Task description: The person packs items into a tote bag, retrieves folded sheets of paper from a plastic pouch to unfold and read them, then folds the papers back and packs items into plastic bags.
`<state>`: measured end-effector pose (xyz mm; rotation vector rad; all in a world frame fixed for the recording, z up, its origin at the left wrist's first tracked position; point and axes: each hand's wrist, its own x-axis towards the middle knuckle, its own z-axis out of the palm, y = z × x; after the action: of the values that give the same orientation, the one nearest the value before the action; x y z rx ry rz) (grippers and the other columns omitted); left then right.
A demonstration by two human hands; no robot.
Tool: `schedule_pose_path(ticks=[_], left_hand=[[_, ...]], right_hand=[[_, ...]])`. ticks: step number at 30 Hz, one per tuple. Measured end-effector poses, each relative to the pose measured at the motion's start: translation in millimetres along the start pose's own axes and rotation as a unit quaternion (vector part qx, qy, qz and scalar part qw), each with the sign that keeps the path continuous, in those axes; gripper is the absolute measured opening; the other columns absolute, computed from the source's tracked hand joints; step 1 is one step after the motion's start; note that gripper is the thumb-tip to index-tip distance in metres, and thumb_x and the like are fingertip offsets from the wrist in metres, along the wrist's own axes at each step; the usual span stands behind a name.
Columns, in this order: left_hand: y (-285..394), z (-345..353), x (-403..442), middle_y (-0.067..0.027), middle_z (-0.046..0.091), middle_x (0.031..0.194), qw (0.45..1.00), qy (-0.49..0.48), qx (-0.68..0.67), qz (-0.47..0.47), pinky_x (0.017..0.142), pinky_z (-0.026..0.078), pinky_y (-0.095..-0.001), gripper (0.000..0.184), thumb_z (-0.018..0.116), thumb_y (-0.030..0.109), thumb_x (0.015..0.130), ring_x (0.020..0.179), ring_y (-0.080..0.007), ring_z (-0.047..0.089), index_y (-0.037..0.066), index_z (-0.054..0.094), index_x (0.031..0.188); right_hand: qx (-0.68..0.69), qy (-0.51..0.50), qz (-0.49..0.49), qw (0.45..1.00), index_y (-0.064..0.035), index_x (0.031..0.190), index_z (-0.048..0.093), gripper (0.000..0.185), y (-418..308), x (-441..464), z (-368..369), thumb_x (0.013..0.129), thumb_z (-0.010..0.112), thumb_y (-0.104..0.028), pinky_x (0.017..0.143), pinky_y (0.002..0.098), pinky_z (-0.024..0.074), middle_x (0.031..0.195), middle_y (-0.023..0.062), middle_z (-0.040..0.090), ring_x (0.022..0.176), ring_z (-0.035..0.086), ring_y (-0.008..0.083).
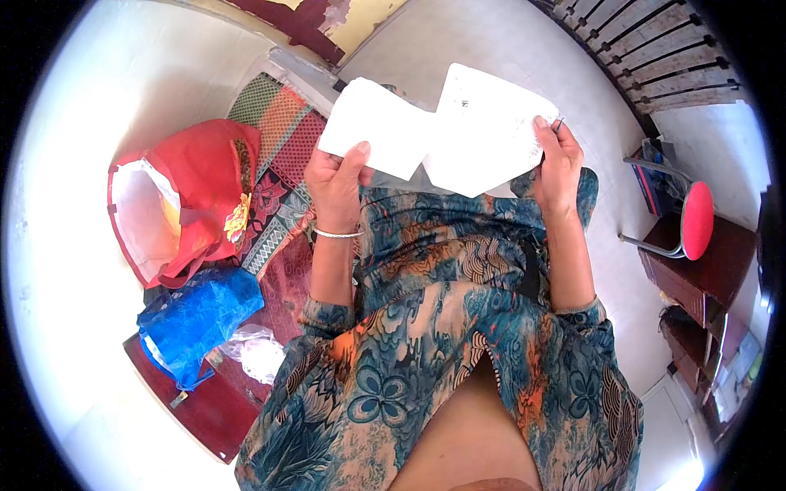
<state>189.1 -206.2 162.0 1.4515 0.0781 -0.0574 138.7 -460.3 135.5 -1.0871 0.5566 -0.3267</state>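
White paper (487, 135) in 2 hands (336, 176) (558, 164)

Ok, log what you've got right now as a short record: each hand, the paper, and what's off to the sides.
Left hand: grips the left white sheet, thumb on top
Right hand: grips the right white sheet by its outer edge
Sheets: inner edges meet; whether joined, cannot tell
Print: small dark marks on the right sheet; unreadable
Left wrist: pale bangle
Left side: open red bag, blue bag, patterned cloth
Right side: red round pad on a metal frame
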Motion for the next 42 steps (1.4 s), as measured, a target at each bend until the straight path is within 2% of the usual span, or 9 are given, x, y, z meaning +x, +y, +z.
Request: schedule_pose_path(ticks=[13, 21, 26, 29, 32, 33, 36, 40, 42], left_hand=[[-3, -13, 4, -0.0012, 0.061, 0.077, 0.998, -0.030, 0.035, -0.047, 0.047, 0.039, -0.0188, 0.022, 0.063, 0.008, 0.081, 0.056, -0.0050, 0.050, 0.000, 0.057, 0.101], [-28, -139, 36, -0.0072, 0.062, 0.093, 0.987, 0.088, -0.078, -0.106, 0.071, 0.049, -0.0308, 0.024, 0.059, 0.007, 0.084, 0.077, -0.0171, 0.059, 0.001, 0.053, 0.107], [-82, -249, 31, -0.0104, 0.062, 0.090, 0.924, 0.170, 0.252, -0.232, 0.077, 0.050, -0.0345, 0.027, 0.060, 0.011, 0.083, 0.087, -0.0185, 0.061, 0.000, 0.055, 0.107], [-81, -239, 18, -0.0150, 0.063, 0.091, 0.888, 0.237, 0.291, -0.266, 0.079, 0.050, -0.0394, 0.035, 0.061, 0.013, 0.081, 0.090, -0.0265, 0.062, -0.003, 0.054, 0.111], [-78, -252, 9, -0.0203, 0.062, 0.099, 0.753, 0.053, 0.632, 0.175, 0.084, 0.046, -0.0453, 0.043, 0.061, 0.015, 0.079, 0.093, -0.0352, 0.059, -0.002, 0.051, 0.117], [-77, -250, 3, -0.0230, 0.058, 0.107, 0.708, 0.159, 0.681, 0.103, 0.091, 0.040, -0.0478, 0.045, 0.059, 0.014, 0.078, 0.101, -0.0406, 0.053, -0.002, 0.051, 0.119], [-1, -147, -9, -0.0212, 0.052, 0.118, 0.622, 0.177, 0.699, 0.306, 0.094, 0.036, -0.0465, 0.045, 0.056, 0.010, 0.078, 0.109, -0.0380, 0.047, -0.001, 0.050, 0.121], [35, -53, -10, -0.0187, 0.048, 0.123, 0.758, 0.062, 0.526, 0.381, 0.097, 0.035, -0.0427, 0.049, 0.058, 0.004, 0.075, 0.113, -0.0325, 0.045, -0.001, 0.047, 0.123], [24, -1, -11, -0.0146, 0.053, 0.118, 0.941, -0.057, 0.279, 0.182, 0.095, 0.037, -0.0359, 0.044, 0.061, 0.005, 0.076, 0.110, -0.0236, 0.049, -0.002, 0.051, 0.118]], right_hand=[[-0.013, 0.013, 0.009, 1.000, 0.0014, 0.103, 0.058, 0.023, 0, 3, -4, 0.090, 0.055, -0.017, 0.070, 0.0253, 0.0507, 0.091, 0.0046, 0.063, 0.078, 0.061, 0.0111], [0.040, 0.013, 0.009, 0.999, -0.0002, 0.101, 0.059, 0.021, -1, 5, -2, 0.090, 0.056, -0.017, 0.066, 0.0234, 0.0496, 0.089, 0.0026, 0.063, 0.075, 0.060, 0.0090], [0.023, -0.003, 0.001, 1.000, -0.0015, 0.099, 0.059, 0.020, -5, 2, 2, 0.090, 0.057, -0.019, 0.060, 0.0213, 0.0486, 0.083, 0.0010, 0.062, 0.071, 0.059, 0.0072], [-0.002, 0.003, 0.004, 1.000, -0.0031, 0.095, 0.060, 0.018, -1, 3, 3, 0.089, 0.057, -0.020, 0.048, 0.0183, 0.0426, 0.075, -0.0012, 0.060, 0.059, 0.054, 0.0041], [-0.031, -0.008, 0.002, 0.999, -0.0043, 0.091, 0.061, 0.017, 2, 4, 1, 0.089, 0.059, -0.021, 0.040, 0.0172, 0.0334, 0.067, -0.0033, 0.057, 0.050, 0.047, 0.0018], [-0.037, -0.001, 0.005, 0.999, -0.0046, 0.089, 0.061, 0.016, 1, 2, 4, 0.088, 0.059, -0.021, 0.039, 0.0178, 0.0291, 0.064, -0.0040, 0.055, 0.047, 0.042, 0.0014], [-0.074, -0.033, 0.020, 0.997, -0.0046, 0.088, 0.061, 0.017, -4, -2, 8, 0.088, 0.060, -0.021, 0.039, 0.0177, 0.0291, 0.062, -0.0042, 0.054, 0.046, 0.041, 0.0013], [-0.092, -0.060, 0.035, 0.993, -0.0045, 0.087, 0.061, 0.017, -10, -10, 20, 0.087, 0.061, -0.022, 0.039, 0.0176, 0.0281, 0.061, -0.0044, 0.053, 0.045, 0.039, 0.0010], [-0.109, -0.086, 0.038, 0.990, -0.0042, 0.087, 0.061, 0.018, -12, -14, 21, 0.087, 0.062, -0.022, 0.039, 0.0176, 0.0278, 0.061, -0.0045, 0.052, 0.045, 0.038, 0.0009]])
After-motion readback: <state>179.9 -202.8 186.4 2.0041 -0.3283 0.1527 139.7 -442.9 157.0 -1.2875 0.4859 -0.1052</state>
